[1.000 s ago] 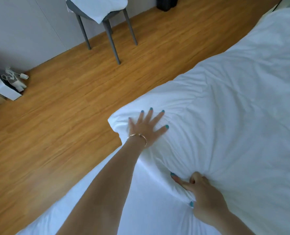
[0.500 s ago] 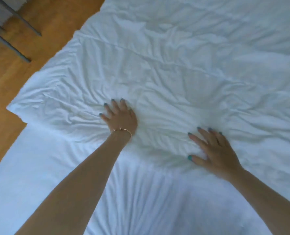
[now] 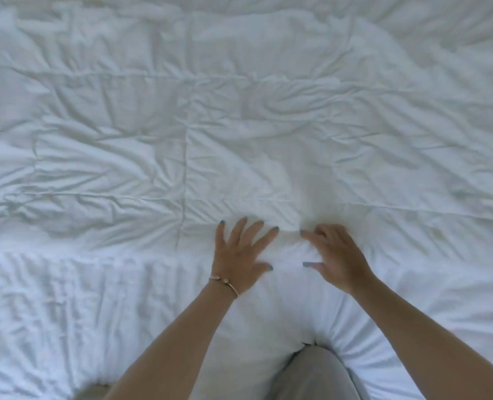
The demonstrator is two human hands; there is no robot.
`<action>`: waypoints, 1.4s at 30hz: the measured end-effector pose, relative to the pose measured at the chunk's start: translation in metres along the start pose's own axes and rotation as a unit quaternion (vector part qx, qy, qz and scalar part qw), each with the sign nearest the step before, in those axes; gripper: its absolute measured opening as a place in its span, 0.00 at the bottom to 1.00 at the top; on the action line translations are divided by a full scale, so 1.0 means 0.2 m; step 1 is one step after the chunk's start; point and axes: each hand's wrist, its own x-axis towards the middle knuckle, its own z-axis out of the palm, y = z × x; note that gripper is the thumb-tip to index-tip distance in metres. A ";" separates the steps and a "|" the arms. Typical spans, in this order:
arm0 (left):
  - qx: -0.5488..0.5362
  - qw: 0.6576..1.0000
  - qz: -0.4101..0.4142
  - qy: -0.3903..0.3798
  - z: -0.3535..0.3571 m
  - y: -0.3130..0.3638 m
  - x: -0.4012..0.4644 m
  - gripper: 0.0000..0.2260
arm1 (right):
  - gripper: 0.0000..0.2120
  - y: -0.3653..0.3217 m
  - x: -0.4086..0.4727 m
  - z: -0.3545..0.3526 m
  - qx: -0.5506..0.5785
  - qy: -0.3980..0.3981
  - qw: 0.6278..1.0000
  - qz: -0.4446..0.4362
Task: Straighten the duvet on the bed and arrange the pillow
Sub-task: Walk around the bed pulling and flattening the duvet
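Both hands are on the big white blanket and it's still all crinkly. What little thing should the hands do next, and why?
Probably slide both hands apart, sweeping outward along the near edge of the duvet. The left hand lies flat with fingers spread, the right hand rests beside it with fingers bent, both at the middle of that edge. Creases fan out to either side, so smoothing outward from the middle should flatten them.

Left hand (image 3: 241, 255) flat, fingers spread, on white duvet (image 3: 181, 125) edge. Right hand (image 3: 336, 256) beside it, fingers bent on duvet. Duvet wrinkled.
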 end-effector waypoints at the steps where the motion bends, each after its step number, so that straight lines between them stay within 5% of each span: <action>1: -0.007 0.999 -0.011 0.029 -0.01 0.00 0.04 0.37 | 0.31 0.02 0.02 -0.01 0.014 0.003 1.000 0.021; 4: 0.000 0.999 -0.009 0.051 -0.05 0.00 0.06 0.24 | 0.23 0.01 0.09 -0.08 0.055 -0.082 0.994 0.041; 8: 0.035 0.991 -0.010 -0.131 -0.13 0.07 -0.02 0.16 | 0.19 0.03 0.03 -0.16 0.080 -0.244 0.966 -0.010; 11: 0.074 0.961 -0.023 -0.267 -0.30 0.19 0.14 0.21 | 0.32 0.10 -0.06 -0.19 0.051 -0.201 0.977 -0.042; 15: 0.036 0.993 -0.032 -0.109 -0.34 0.40 0.36 0.39 | 0.50 0.33 -0.11 -0.24 -0.062 -0.046 0.995 0.059; 18: 0.042 0.979 -0.153 -0.126 -0.17 0.48 0.43 0.51 | 0.49 0.47 -0.11 -0.18 -0.086 -0.119 0.984 0.097; 22: 0.074 0.964 -0.187 -0.174 -0.05 0.46 0.48 0.59 | 0.59 0.44 -0.02 -0.13 -0.046 -0.178 0.973 0.139; 31: 0.053 0.960 -0.199 -0.188 -0.01 0.44 0.55 0.59 | 0.68 0.40 0.18 -0.08 -0.041 -0.281 0.932 0.224; 42: 0.036 0.930 -0.257 -0.260 0.12 0.43 0.71 0.58 | 0.63 0.38 0.20 0.06 -0.047 -0.234 0.939 0.249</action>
